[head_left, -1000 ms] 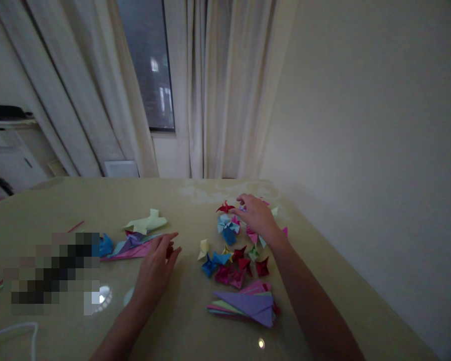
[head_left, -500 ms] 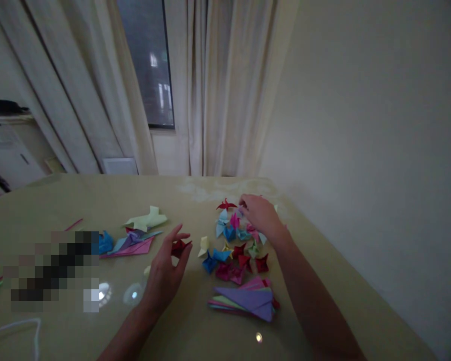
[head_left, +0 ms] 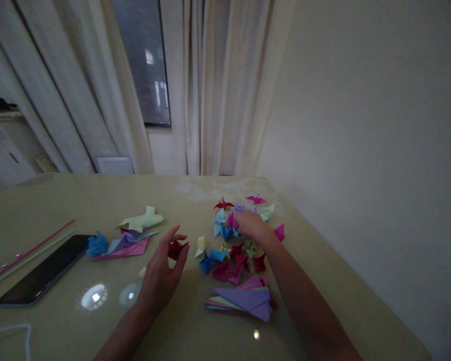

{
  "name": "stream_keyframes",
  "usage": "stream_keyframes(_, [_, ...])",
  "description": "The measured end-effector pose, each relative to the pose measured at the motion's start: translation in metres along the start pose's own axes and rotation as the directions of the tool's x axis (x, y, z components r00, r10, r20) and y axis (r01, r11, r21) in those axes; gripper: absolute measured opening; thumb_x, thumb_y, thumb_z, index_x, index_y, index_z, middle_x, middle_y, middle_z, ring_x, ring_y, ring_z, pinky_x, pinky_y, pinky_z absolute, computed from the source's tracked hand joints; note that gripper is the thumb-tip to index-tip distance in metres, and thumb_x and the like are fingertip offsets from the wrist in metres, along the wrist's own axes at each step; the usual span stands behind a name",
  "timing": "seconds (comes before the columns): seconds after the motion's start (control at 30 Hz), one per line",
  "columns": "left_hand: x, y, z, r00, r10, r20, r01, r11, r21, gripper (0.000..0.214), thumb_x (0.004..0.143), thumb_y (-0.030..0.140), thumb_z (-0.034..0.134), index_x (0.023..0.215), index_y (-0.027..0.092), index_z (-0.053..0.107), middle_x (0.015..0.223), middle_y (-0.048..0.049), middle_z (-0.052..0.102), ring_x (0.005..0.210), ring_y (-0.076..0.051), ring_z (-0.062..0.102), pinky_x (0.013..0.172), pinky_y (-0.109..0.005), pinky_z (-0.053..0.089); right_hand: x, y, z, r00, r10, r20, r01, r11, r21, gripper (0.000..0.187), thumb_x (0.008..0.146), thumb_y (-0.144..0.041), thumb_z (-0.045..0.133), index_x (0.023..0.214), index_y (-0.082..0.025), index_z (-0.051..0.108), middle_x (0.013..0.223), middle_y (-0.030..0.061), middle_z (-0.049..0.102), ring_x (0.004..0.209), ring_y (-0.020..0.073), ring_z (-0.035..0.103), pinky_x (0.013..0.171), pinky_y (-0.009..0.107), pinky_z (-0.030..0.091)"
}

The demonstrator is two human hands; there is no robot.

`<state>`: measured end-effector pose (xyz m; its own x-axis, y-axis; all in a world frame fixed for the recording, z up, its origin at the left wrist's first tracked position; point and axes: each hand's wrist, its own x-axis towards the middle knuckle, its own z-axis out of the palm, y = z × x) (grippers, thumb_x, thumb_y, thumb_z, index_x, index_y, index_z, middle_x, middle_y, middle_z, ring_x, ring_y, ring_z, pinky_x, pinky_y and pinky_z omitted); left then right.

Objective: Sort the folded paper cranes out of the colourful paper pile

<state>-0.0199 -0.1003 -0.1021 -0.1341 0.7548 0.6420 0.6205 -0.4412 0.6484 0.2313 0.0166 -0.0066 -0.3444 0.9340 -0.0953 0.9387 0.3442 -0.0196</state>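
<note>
My left hand (head_left: pixel 161 268) pinches a small dark red folded-paper piece (head_left: pixel 176 249) between thumb and fingers, just above the table. My right hand (head_left: pixel 250 224) reaches down into a cluster of small origami pieces; its fingertips are largely hidden, so what they hold cannot be made out. Beside them are a pink piece (head_left: pixel 231 220), a light blue piece (head_left: pixel 218 224) and a blue piece (head_left: pixel 226 233). A red paper crane (head_left: pixel 223 204) and a magenta paper crane (head_left: pixel 256 199) sit behind. Several more red, blue and yellow pieces lie in front.
A stack of folded colored paper (head_left: pixel 244 301) lies at the near side of the table (head_left: pixel 180 326). Leftward are a pale green folded paper (head_left: pixel 143 220), a blue crumpled-looking piece (head_left: pixel 96 244), a black phone (head_left: pixel 47 271), thin sticks (head_left: pixel 33 248) and a white cord (head_left: pixel 13 327).
My right hand has moved down and slightly left into the cluster, uncovering the magenta crane and a pale green piece behind it. My left hand still holds the red piece.
</note>
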Motion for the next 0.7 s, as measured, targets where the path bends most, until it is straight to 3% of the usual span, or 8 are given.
stream_keyframes(0.1, [0.0,-0.002,0.003,1.0,-0.003,-0.002,0.002,1.0,-0.023,0.053,0.103,0.031,0.058,0.153,0.023,0.042,0.126,-0.0116,0.071,0.092,-0.017,0.075,0.085,-0.034,0.064,-0.011,0.006,-0.023,0.999,-0.027,-0.037,0.026,1.0,-0.008,0.015,0.089,-0.013,0.064,0.091,-0.015,0.079,0.096,0.0144,0.079,0.09,0.0246,0.073,0.071,0.028,0.046])
stream_keyframes(0.2, [-0.002,-0.003,0.007,0.999,-0.026,0.041,0.029,0.998,-0.063,0.06,0.103,0.028,0.056,0.159,0.026,0.033,0.137,-0.0131,0.068,0.099,-0.018,0.075,0.09,-0.037,0.064,-0.029,0.003,-0.041,0.977,-0.18,-0.117,0.189,0.979,0.074,0.012,0.091,-0.017,0.065,0.091,-0.017,0.078,0.09,0.0079,0.078,0.084,0.0194,0.07,0.072,0.026,0.043])
stream_keyframes(0.27, [-0.002,-0.002,0.008,0.997,-0.043,0.069,0.05,0.994,-0.093,0.064,0.102,0.03,0.059,0.16,0.028,0.031,0.138,-0.0123,0.068,0.099,-0.018,0.076,0.092,-0.038,0.064,-0.04,-0.005,-0.046,0.95,-0.291,-0.112,0.303,0.946,0.115,0.01,0.091,-0.017,0.068,0.091,-0.018,0.078,0.089,0.0054,0.077,0.083,0.0176,0.068,0.071,0.025,0.041])
stream_keyframes(0.4, [-0.003,0.003,0.009,0.99,-0.105,0.092,0.119,0.979,-0.168,0.068,0.1,0.036,0.066,0.159,0.031,0.033,0.138,-0.0103,0.07,0.1,-0.019,0.077,0.096,-0.041,0.064,-0.051,-0.023,-0.047,0.933,-0.338,-0.122,0.349,0.934,0.082,0.014,0.096,-0.014,0.066,0.09,-0.017,0.078,0.09,0.0067,0.076,0.086,0.019,0.067,0.073,0.027,0.039])
stream_keyframes(0.53, [-0.007,0.01,0.01,0.973,-0.168,0.157,0.213,0.914,-0.346,0.081,0.095,0.037,0.073,0.161,0.035,0.027,0.149,-0.0114,0.064,0.106,-0.022,0.077,0.098,-0.043,0.064,-0.06,-0.046,-0.049,0.851,-0.453,-0.266,0.512,0.83,0.223,0.012,0.102,-0.025,0.067,0.101,-0.017,0.075,0.096,0.0052,0.075,0.089,0.018,0.066,0.078,0.028,0.042])
stream_keyframes(0.7, [-0.017,0.009,0.013,0.96,-0.195,0.2,0.263,0.87,-0.416,0.086,0.092,0.038,0.076,0.162,0.033,0.027,0.13,-0.0099,0.076,0.107,-0.025,0.078,0.097,-0.045,0.063,-0.063,-0.078,-0.033,0.755,-0.617,-0.224,0.656,0.716,0.239,0.021,0.1,-0.028,0.071,0.119,-0.02,0.072,0.111,0.0052,0.072,0.096,0.0187,0.067,0.078,0.028,0.045])
